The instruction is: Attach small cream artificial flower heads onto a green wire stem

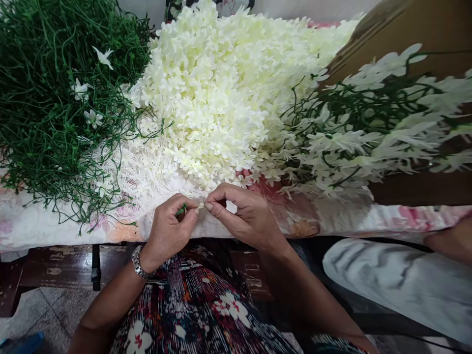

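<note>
Flowered clothing (pixel 191 305) lies nearest, below the left hand (pixel 170 223), which has a green stem (pixel 181 210) in it, and the right hand (pixel 249 214), both pinching a small white piece (pixel 201 205) near-side of the blossom pile (pixel 221 98), which could drop if either pinch slackened.

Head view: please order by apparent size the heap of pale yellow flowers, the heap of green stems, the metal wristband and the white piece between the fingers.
1. Heap of pale yellow flowers and heap of green stems: too alike to rank.
2. Metal wristband.
3. White piece.
</note>
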`<control>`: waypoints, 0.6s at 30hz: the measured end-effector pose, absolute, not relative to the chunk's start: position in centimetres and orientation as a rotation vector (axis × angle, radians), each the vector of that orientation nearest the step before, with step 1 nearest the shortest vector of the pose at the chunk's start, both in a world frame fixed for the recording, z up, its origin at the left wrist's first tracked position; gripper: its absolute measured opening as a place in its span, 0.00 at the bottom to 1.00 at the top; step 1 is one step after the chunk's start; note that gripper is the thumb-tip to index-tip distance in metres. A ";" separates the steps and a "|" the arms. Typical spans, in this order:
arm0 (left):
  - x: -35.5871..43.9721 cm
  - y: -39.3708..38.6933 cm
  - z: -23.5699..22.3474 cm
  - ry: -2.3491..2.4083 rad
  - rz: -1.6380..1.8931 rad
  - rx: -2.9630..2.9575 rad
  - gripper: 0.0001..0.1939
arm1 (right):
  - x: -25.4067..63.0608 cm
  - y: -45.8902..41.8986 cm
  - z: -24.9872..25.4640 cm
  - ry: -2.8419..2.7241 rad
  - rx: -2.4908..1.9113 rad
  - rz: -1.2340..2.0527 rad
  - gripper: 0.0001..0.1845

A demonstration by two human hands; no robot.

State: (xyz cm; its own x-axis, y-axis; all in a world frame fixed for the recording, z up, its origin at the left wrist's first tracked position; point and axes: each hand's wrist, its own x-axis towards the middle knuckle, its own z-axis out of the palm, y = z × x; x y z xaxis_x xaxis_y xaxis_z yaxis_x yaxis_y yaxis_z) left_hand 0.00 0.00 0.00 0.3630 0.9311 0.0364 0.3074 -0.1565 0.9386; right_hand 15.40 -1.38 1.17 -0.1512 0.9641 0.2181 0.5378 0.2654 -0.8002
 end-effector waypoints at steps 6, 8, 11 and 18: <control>-1.7 0.3 0.7 1.266 0.905 1.779 0.04 | 17.2 -1.2 1.1 -1.930 -1.507 0.398 0.04; -2.4 0.7 0.9 1.333 0.958 1.887 0.05 | 18.1 -1.3 0.8 -1.972 -1.570 0.338 0.04; -2.3 1.2 0.8 1.333 0.866 2.138 0.08 | 18.7 -1.4 0.3 -2.088 -1.667 0.154 0.05; 0.2 1.8 -0.1 1.400 0.324 2.637 0.09 | 18.3 -1.4 0.3 -2.078 -1.698 -0.163 0.07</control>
State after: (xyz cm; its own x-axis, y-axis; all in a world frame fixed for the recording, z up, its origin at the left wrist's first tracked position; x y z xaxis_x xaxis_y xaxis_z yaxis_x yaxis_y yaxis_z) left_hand 0.20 1.83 -0.10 0.5444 0.8296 0.1240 0.7999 -0.5579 0.2211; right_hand 18.26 -1.36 0.30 -0.1414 0.9003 0.4117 0.9536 0.2355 -0.1875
